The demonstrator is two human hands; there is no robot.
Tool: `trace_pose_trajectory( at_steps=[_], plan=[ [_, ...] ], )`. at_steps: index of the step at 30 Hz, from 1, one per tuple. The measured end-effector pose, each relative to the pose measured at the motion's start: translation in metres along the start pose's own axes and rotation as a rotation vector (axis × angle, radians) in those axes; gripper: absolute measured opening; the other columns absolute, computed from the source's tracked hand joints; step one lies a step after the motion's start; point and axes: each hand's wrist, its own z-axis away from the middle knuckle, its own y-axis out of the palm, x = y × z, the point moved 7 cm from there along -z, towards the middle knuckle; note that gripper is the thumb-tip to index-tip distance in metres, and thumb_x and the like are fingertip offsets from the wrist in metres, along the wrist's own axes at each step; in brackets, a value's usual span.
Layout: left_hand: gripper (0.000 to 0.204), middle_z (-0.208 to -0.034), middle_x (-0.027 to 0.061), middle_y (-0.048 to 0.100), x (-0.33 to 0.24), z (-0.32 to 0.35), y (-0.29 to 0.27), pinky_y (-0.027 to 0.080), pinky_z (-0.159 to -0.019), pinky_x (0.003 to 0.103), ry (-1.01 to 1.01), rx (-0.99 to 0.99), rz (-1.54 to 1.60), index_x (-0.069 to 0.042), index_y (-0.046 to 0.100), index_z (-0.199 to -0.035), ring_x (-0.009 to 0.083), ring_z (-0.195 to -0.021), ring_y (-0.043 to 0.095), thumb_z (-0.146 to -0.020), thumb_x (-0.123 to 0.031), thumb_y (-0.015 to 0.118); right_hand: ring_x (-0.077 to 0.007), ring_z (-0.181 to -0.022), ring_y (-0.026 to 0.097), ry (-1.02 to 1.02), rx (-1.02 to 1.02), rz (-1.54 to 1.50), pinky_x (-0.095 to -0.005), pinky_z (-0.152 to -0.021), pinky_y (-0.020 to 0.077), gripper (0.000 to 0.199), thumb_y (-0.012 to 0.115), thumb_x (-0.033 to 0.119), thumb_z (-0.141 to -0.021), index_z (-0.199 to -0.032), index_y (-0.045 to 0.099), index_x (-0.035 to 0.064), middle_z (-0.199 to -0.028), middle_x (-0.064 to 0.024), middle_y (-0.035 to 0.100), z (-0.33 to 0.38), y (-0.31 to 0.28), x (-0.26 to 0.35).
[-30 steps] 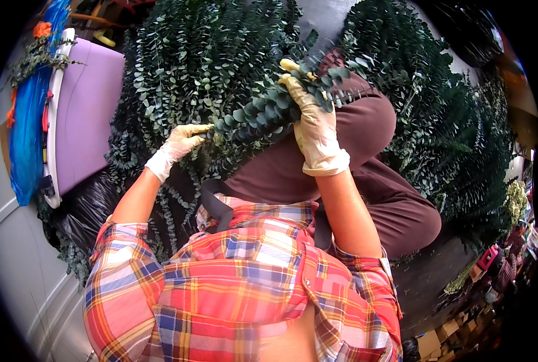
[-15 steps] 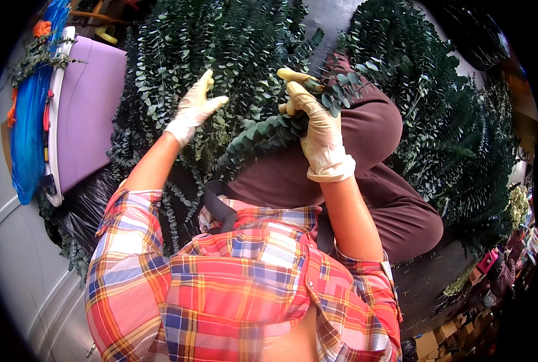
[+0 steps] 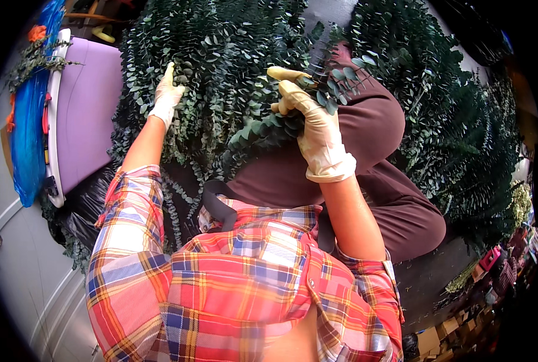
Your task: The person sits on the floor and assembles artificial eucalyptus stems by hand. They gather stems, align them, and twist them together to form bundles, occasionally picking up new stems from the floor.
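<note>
- A purple tub is seen at the far left, its inside showing nothing; a blue sheet lies beside it.
- The right hand, gloved, is closed in a grip around a eucalyptus stem, held over the brown-trousered lap.
- The left hand, gloved, is laid with fingers loosely spread on the heap of eucalyptus to the far left; nothing is pinched.
- The stem is dark green, lined with small round leaves, and tilted down to the left.

Foliage heap ahead, board left, lap right.
</note>
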Motion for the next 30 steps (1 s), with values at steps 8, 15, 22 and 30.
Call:
trace_pose_trajectory(
  at_steps=[8,15,22,30],
  plan=[
    [0.076,-0.123,0.0075,0.064,0.008,-0.018,-0.020,0.048,-0.092,0.027,-0.104,-0.014,0.333,-0.006,0.044,-0.146,0.0168,-0.104,0.062,-0.075,0.006,0.069,-0.0055,-0.067,0.051,0.044,0.002,-0.041,-0.0250,-0.071,0.0507,0.027,0.067,0.011,-0.091,-0.116,0.068,-0.0005,-0.076,0.0038,0.056,0.002,-0.002,-0.002],
    [0.080,-0.125,0.0148,0.058,-0.024,0.005,-0.054,0.049,-0.094,0.040,0.056,-0.298,-0.377,-0.017,0.045,-0.146,0.0301,-0.111,0.060,-0.073,-0.015,0.080,-0.0055,-0.069,0.051,0.035,0.004,-0.002,-0.0251,-0.072,0.0505,0.028,0.067,0.012,-0.091,-0.116,0.068,-0.0004,-0.077,0.0038,0.056,0.002,-0.002,-0.001],
    [0.073,-0.118,0.0142,0.066,-0.018,-0.005,-0.054,0.050,-0.092,0.037,-0.131,-0.107,-0.293,-0.010,0.053,-0.137,0.0283,-0.105,0.065,-0.071,-0.021,0.083,-0.0053,-0.068,0.049,0.025,0.038,0.031,-0.0262,-0.074,0.0505,0.031,0.066,0.015,-0.092,-0.119,0.067,-0.0010,-0.072,0.0050,0.052,0.002,0.002,-0.002],
    [0.095,-0.139,0.0199,0.049,-0.068,0.031,-0.009,0.046,-0.101,0.042,0.112,-0.059,-0.636,-0.008,0.030,-0.151,0.0358,-0.122,0.052,-0.072,-0.026,0.081,-0.0062,-0.070,0.053,0.034,0.042,-0.011,-0.0237,-0.071,0.0486,0.023,0.068,0.010,-0.091,-0.111,0.070,-0.0005,-0.080,0.0028,0.059,0.001,0.001,-0.004]
  ],
)
